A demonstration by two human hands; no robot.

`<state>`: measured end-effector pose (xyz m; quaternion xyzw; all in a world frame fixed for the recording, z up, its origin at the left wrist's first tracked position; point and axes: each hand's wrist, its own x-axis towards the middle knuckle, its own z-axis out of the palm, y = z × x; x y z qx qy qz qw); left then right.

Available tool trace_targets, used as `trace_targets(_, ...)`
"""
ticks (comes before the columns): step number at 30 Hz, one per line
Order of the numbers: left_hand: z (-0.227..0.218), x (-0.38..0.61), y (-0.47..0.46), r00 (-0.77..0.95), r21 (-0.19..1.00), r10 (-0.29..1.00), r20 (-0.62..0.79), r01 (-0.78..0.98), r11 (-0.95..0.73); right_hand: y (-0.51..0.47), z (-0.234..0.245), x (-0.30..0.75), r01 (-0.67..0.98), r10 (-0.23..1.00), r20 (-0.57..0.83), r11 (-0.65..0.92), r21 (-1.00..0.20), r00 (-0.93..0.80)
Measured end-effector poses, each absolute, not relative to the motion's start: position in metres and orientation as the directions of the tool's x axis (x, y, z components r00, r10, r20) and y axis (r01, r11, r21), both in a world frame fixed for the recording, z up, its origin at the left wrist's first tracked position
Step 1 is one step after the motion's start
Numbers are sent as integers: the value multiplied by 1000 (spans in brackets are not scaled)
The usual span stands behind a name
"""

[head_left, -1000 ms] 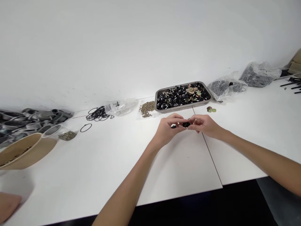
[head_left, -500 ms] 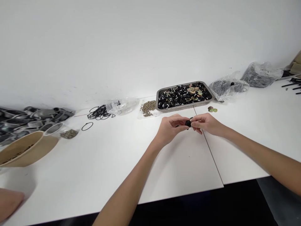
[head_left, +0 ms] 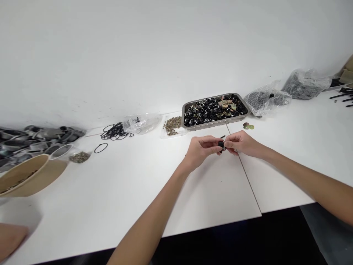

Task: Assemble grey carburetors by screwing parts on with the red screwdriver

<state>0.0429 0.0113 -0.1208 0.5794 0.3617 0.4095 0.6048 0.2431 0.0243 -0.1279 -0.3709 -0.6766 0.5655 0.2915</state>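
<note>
My left hand (head_left: 200, 150) and my right hand (head_left: 242, 143) meet over the white table (head_left: 138, 191), fingertips pinched together on one small black part (head_left: 221, 144). Both hands grip it from opposite sides, just above the tabletop. Behind them lies a metal tray (head_left: 187, 109) filled with many small black parts and a few greenish discs. A heap of small brass pieces (head_left: 172, 125) sits left of the tray. Two greenish discs (head_left: 248, 126) rest on the table just beyond my right hand.
Black rubber rings (head_left: 115, 131) and a clear bag (head_left: 142, 123) lie at mid-left. A tan bowl (head_left: 26, 178), a small clear cup (head_left: 67, 152) and grey metal parts (head_left: 33, 136) sit far left. Bags of dark parts (head_left: 266, 99) line the back right. Another person's hand (head_left: 9, 239) shows at bottom left.
My hands have drawn closer together on the small black part and shifted slightly right. The view has moved a little; nothing else on the table changed.
</note>
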Motion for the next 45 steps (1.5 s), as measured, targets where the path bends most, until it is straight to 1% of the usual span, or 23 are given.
trace_targets(2,-122,43,12,407,993,913,-2,-107,50,24,-127,244,150,825,-2,100,-984,-565)
trace_targets(4,-122,42,12,403,987,915,-11,-140,74,25,-126,244,123,813,12,102,-987,-582)
trace_targets(9,-125,40,14,358,978,933,32,-204,44,27,-125,246,123,799,-7,84,-989,-602)
trace_targets(13,-126,41,14,316,982,946,70,-188,-10,26,-126,246,133,803,-3,95,-987,-596)
trace_targets(16,-127,44,12,276,983,950,144,-147,-107,24,-128,245,123,827,23,111,-986,-561)
trace_targets(19,-128,47,10,249,958,926,284,-110,-265,22,-129,241,73,863,62,113,-991,-502)
trace_targets(22,-129,50,9,243,907,875,419,-64,-417,19,-129,238,28,882,73,97,-995,-466)
trace_targets(25,-132,51,7,228,855,837,498,33,-518,16,-130,234,0,893,65,73,-997,-445)
trace_targets(29,-135,52,6,141,779,799,585,177,-602,13,-129,232,14,887,42,54,-998,-459)
trace_targets(33,-132,49,6,181,782,806,563,198,-591,15,-129,233,37,891,44,68,-997,-452)
trace_targets(35,-129,48,7,197,801,826,529,206,-562,17,-130,235,38,909,91,116,-992,-407)
trace_targets(37,-126,47,7,208,824,846,490,207,-528,19,-130,236,57,917,164,198,-979,-364)
trace_targets(40,-124,47,7,222,875,876,428,141,-463,18,-131,237,98,901,258,309,-946,-348)
trace_targets(45,-125,49,7,199,932,914,353,17,-363,16,-131,235,94,869,379,426,-900,-318)
